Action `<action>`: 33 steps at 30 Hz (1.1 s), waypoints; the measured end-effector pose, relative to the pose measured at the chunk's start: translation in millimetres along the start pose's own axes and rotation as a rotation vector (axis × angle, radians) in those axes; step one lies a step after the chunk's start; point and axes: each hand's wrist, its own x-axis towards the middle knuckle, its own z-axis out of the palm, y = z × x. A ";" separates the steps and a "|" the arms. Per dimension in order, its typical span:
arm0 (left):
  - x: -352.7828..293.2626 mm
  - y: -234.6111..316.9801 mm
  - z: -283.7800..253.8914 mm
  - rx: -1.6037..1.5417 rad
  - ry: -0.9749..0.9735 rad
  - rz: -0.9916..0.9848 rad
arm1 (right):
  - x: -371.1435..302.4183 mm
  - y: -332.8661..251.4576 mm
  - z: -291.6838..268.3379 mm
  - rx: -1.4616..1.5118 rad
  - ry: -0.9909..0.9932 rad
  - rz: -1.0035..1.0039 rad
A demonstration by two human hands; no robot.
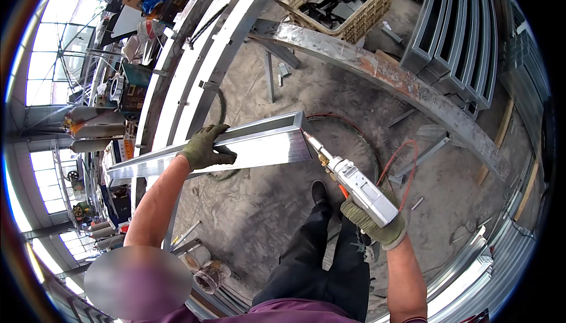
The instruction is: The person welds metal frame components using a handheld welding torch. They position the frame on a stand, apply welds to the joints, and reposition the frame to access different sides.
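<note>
A long shiny metal profile (268, 149) runs from the left to the middle, its near-right end squared off. My left hand (206, 148), in an olive work glove, is closed over its upper edge. My right hand (377, 221), gloved alike, grips a white handheld welding gun (367, 188). The gun's copper-coloured nozzle points up and left at the profile's end corner, touching or very close to it. I see no spark or glow there. My right fingers are partly hidden behind the gun's body.
Long steel beams (206, 81) support the profile at left. A rusty steel beam (383, 69) crosses the far side. Beyond it stands a beige plastic crate (368, 19) of dark plates. Stacked metal frames (454, 34) rise far right. An orange hose (411, 146) loops over the concrete floor (253, 223).
</note>
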 end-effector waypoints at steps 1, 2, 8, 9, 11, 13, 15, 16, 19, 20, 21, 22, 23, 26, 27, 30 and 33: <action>-0.2 -0.5 0.4 0.004 0.006 0.004 | -0.9 2.0 -0.5 0.009 -0.005 0.019; -0.5 -0.7 1.0 -0.002 0.001 0.000 | -2.9 5.3 -0.4 0.018 -0.010 0.039; -1.7 -0.1 1.3 -0.010 -0.012 -0.015 | -2.6 8.7 -3.0 0.113 -0.011 0.091; -1.8 0.5 0.8 -0.010 -0.015 -0.019 | 1.1 5.6 -4.9 0.058 -0.018 0.002; -2.0 1.7 -0.3 -0.005 -0.022 -0.023 | 1.7 6.3 -2.6 -0.006 0.003 0.010; -2.8 4.5 -2.4 0.001 -0.022 -0.028 | 1.7 10.8 -5.1 -0.103 -0.041 -0.022; -3.0 4.7 -4.0 0.031 -0.025 -0.021 | -3.9 23.3 -10.3 -0.074 -0.134 0.035; -2.2 4.7 -3.6 0.047 -0.030 -0.012 | -8.6 29.9 -11.4 0.013 -0.164 0.132; -0.9 1.5 -0.7 0.036 -0.028 -0.003 | -15.9 39.8 -10.7 0.499 -0.237 0.615; -0.9 0.6 0.2 0.031 -0.028 -0.006 | -13.9 40.1 -13.2 0.492 -0.277 0.657; -1.4 0.2 0.7 0.025 -0.029 -0.010 | -13.3 38.8 -14.3 0.501 -0.297 0.668; -1.7 -0.1 1.2 0.020 -0.030 -0.014 | -12.5 37.6 -15.5 0.511 -0.316 0.679; -2.0 -0.4 1.5 0.017 -0.030 -0.012 | -13.0 37.1 -16.8 0.535 -0.314 0.657; -2.0 0.7 2.0 0.028 -0.024 -0.016 | -11.1 32.1 -20.9 0.568 -0.322 0.651; -2.8 2.4 2.4 0.043 -0.021 -0.023 | -11.4 32.0 -21.1 0.564 -0.322 0.653; -2.8 2.5 3.2 0.055 -0.021 -0.026 | -13.4 36.6 -21.2 0.541 -0.320 0.647; -3.1 0.6 3.3 0.071 -0.008 -0.005 | -14.9 41.2 -21.7 0.568 -0.331 0.630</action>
